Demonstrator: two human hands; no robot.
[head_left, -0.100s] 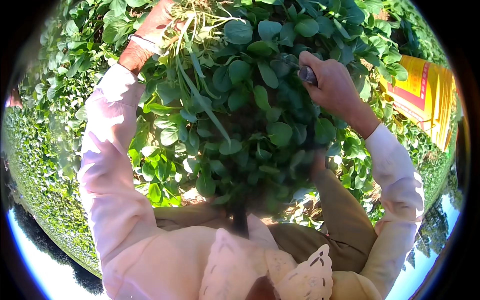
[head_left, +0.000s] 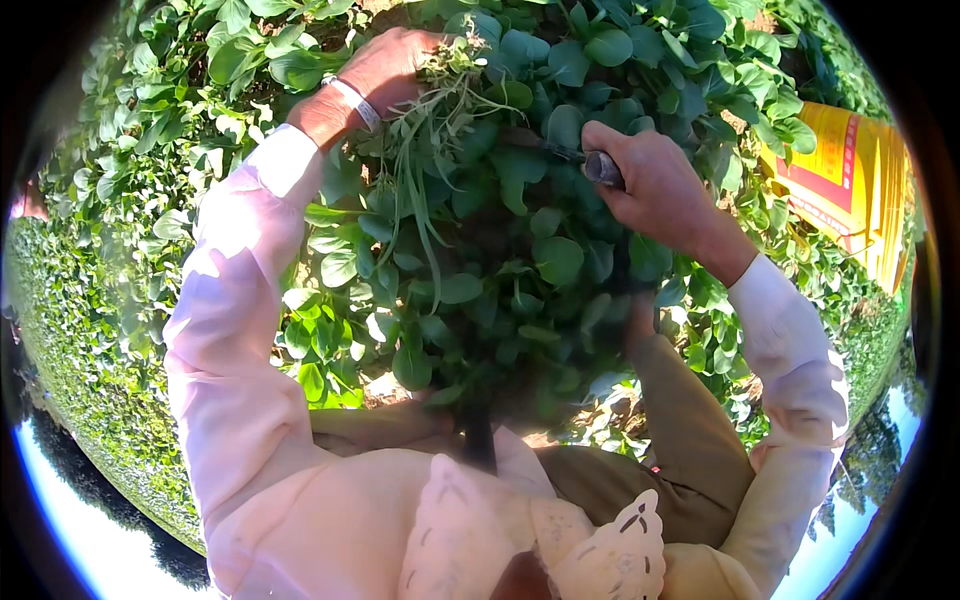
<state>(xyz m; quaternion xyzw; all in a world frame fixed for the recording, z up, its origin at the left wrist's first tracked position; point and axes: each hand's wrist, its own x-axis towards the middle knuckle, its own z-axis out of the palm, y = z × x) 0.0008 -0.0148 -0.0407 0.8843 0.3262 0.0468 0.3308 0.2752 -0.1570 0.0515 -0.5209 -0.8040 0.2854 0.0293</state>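
Up at the top, left of centre, my left hand [head_left: 390, 72] is closed round a bunch of pulled weeds [head_left: 425, 140], whose thin stems and long narrow blades hang down. My right hand [head_left: 660, 185] grips the rounded grey handle of a small hand tool [head_left: 604, 169]. A thin metal part runs from this tool toward the left among the leaves; its working end is mostly hidden, so its exact kind does not show. Below and between both hands grow round-leaved green plants [head_left: 557, 262], partly in my shadow.
A yellow and red printed sack [head_left: 840, 190] lies on the plants at the right. Leafy crop [head_left: 110, 330] spreads over the left side. My bent legs [head_left: 690, 410] are at the lower middle, with bits of soil between plants. At the far left edge is a small pinkish shape [head_left: 30, 200].
My left hand has moved right and slightly down with the weeds, nearer the tool. My right hand has shifted a little left and down, still gripping the tool.
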